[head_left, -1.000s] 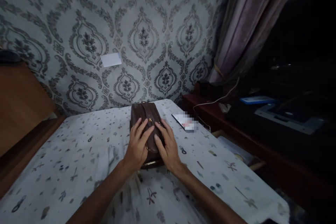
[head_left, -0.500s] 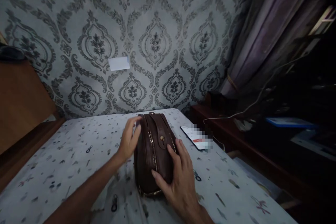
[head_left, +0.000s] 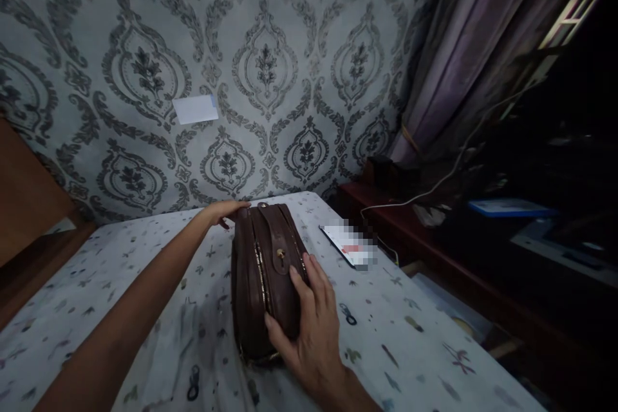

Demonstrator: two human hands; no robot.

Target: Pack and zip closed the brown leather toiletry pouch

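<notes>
While the right hand (head_left: 316, 325) lies spread, unclenched, on the near part of a brown bag (head_left: 270, 277), the left hand (head_left: 221, 211) lies at its far left corner, grip impossible to tell. Beneath both hands the bag rests on a patterned sheet (head_left: 161, 354), a phone (head_left: 340, 246) right of the right hand, papered wall (head_left: 268, 148) beyond the left. The left fingers are partly hidden, the phone partly pixelated, objects (head_left: 512, 208) well to the right mostly dark
</notes>
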